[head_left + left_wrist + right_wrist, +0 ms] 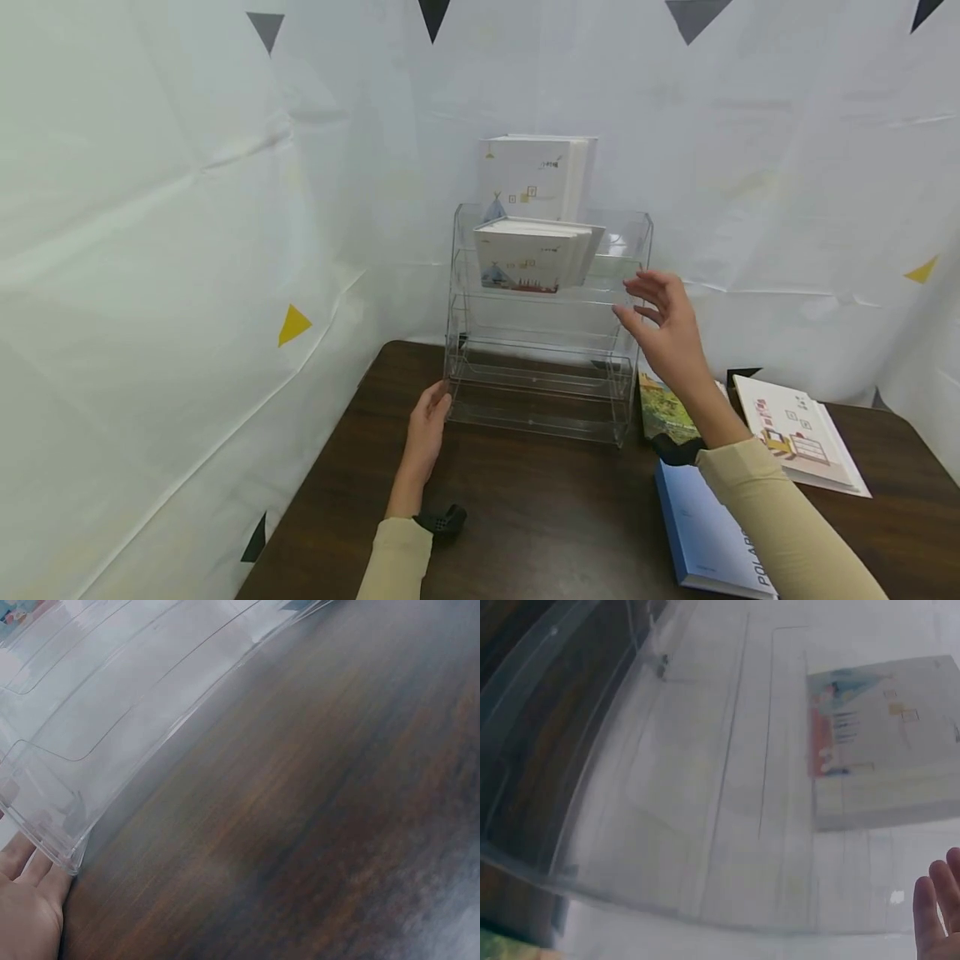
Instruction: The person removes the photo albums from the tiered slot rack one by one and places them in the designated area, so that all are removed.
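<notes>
A clear acrylic tiered rack (570, 431) stands on the dark wooden table (525, 525). My left hand (426, 429) is at the rack's lower left side; in the left wrist view its fingers (51, 881) lie along the outside of the side panel. Raised beside the rack's upper right edge is my right hand (663, 329), fingers loosely spread and holding nothing. In the upper tiers sit two pale hardcover books, one taller at the back (521, 171) and one lower in front (517, 257). The front book (885, 727) also shows in the right wrist view.
Right of the rack lie a green-covered book (667, 412), a white illustrated book (798, 429) and a thick blue book (705, 525), partly behind my right arm. White sheeting (225, 250) with triangle prints hangs at the left and back.
</notes>
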`<state>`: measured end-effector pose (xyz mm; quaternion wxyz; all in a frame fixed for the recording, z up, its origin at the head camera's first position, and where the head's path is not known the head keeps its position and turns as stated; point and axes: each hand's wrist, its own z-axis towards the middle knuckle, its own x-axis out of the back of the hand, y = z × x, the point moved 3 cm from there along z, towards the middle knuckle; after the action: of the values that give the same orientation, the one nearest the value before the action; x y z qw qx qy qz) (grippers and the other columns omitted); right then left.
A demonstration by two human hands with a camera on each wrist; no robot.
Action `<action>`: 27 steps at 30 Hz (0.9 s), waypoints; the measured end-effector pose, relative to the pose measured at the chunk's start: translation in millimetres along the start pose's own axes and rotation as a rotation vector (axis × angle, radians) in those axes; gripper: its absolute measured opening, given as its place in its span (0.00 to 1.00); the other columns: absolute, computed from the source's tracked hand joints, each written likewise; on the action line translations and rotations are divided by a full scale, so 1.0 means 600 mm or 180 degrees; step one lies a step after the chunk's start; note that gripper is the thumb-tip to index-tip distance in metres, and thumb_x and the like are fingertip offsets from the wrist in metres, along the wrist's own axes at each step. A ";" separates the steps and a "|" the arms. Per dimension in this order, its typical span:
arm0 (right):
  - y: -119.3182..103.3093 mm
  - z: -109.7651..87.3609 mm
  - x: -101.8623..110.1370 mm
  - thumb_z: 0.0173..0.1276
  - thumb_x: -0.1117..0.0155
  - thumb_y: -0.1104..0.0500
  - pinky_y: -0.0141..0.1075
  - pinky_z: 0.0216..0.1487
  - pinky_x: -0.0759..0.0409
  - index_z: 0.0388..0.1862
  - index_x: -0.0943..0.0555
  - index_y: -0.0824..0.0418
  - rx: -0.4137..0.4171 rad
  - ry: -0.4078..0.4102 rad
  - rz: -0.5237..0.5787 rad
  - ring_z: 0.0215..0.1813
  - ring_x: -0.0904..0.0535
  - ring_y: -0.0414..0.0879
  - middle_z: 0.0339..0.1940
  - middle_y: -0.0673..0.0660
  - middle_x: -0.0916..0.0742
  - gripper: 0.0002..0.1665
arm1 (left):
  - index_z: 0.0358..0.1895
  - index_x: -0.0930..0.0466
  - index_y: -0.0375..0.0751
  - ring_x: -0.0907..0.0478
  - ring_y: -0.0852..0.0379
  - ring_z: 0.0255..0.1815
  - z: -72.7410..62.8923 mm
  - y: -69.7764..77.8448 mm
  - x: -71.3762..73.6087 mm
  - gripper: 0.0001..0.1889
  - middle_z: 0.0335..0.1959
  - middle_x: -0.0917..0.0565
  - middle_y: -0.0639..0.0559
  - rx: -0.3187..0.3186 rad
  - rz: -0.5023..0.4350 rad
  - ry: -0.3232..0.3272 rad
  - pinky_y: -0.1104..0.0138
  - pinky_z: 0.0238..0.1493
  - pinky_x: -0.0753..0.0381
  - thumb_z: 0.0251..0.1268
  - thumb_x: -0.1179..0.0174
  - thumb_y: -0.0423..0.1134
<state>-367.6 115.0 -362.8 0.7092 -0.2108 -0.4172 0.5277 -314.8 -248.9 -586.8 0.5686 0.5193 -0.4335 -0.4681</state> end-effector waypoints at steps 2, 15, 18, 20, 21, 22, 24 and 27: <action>-0.007 0.016 -0.013 0.78 0.30 0.60 0.44 0.73 0.23 0.81 0.36 0.61 0.0014 -0.0021 0.0074 0.77 0.26 0.57 0.75 0.62 0.22 0.39 | 0.82 0.33 0.47 0.37 0.42 0.86 0.000 -0.001 0.001 0.28 0.82 0.31 0.43 0.0027 -0.0025 0.0006 0.41 0.84 0.37 0.88 0.48 0.54; -0.014 0.105 -0.077 0.73 0.24 0.60 0.60 0.81 0.33 0.86 0.46 0.55 -0.0030 -0.0139 0.0422 0.81 0.30 0.58 0.78 0.64 0.25 0.53 | 0.81 0.33 0.44 0.36 0.40 0.85 0.001 -0.004 0.001 0.29 0.82 0.31 0.41 -0.0056 -0.0076 0.0014 0.41 0.84 0.35 0.88 0.47 0.52; -0.009 0.117 -0.088 0.73 0.24 0.60 0.60 0.82 0.34 0.87 0.48 0.52 -0.0043 -0.0192 0.0481 0.79 0.27 0.58 0.75 0.66 0.22 0.55 | 0.81 0.33 0.44 0.35 0.41 0.85 0.001 -0.006 0.001 0.28 0.82 0.31 0.40 -0.0048 -0.0087 0.0013 0.42 0.84 0.35 0.88 0.47 0.51; -0.006 0.123 -0.094 0.73 0.24 0.60 0.60 0.82 0.33 0.86 0.48 0.52 -0.0054 -0.0223 0.0528 0.77 0.25 0.58 0.73 0.67 0.20 0.54 | 0.81 0.33 0.44 0.35 0.40 0.84 0.001 -0.006 0.001 0.28 0.82 0.30 0.40 -0.0052 -0.0081 0.0013 0.42 0.83 0.34 0.88 0.46 0.51; -0.004 0.126 -0.096 0.73 0.24 0.60 0.59 0.81 0.33 0.85 0.46 0.52 -0.0057 -0.0237 0.0558 0.76 0.25 0.57 0.72 0.67 0.19 0.51 | 0.81 0.32 0.45 0.34 0.41 0.84 0.002 -0.007 0.001 0.28 0.82 0.30 0.40 -0.0048 -0.0076 0.0018 0.42 0.83 0.34 0.88 0.46 0.51; -0.002 0.129 -0.099 0.74 0.25 0.60 0.59 0.81 0.33 0.83 0.43 0.52 -0.0055 -0.0251 0.0602 0.75 0.24 0.57 0.72 0.66 0.18 0.48 | 0.81 0.32 0.45 0.34 0.41 0.84 0.003 -0.008 0.001 0.28 0.81 0.30 0.41 -0.0047 -0.0073 0.0026 0.43 0.83 0.33 0.88 0.46 0.51; 0.001 0.133 -0.103 0.74 0.25 0.60 0.58 0.79 0.31 0.77 0.39 0.51 -0.0060 -0.0270 0.0667 0.73 0.22 0.55 0.71 0.64 0.17 0.42 | 0.81 0.32 0.46 0.33 0.42 0.84 0.005 -0.008 0.002 0.28 0.81 0.29 0.41 -0.0047 -0.0068 0.0037 0.43 0.83 0.33 0.87 0.46 0.51; 0.006 0.137 -0.108 0.75 0.25 0.59 0.58 0.76 0.29 0.71 0.35 0.49 -0.0076 -0.0293 0.0739 0.72 0.21 0.52 0.71 0.60 0.15 0.35 | 0.81 0.32 0.46 0.33 0.41 0.83 0.007 -0.009 0.002 0.28 0.81 0.29 0.41 -0.0056 -0.0058 0.0048 0.43 0.83 0.33 0.87 0.46 0.52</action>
<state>-442.6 44.7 -343.4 0.6209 -0.2417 -0.4283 0.6104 -319.3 -251.3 -591.8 0.5721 0.5217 -0.4203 -0.4731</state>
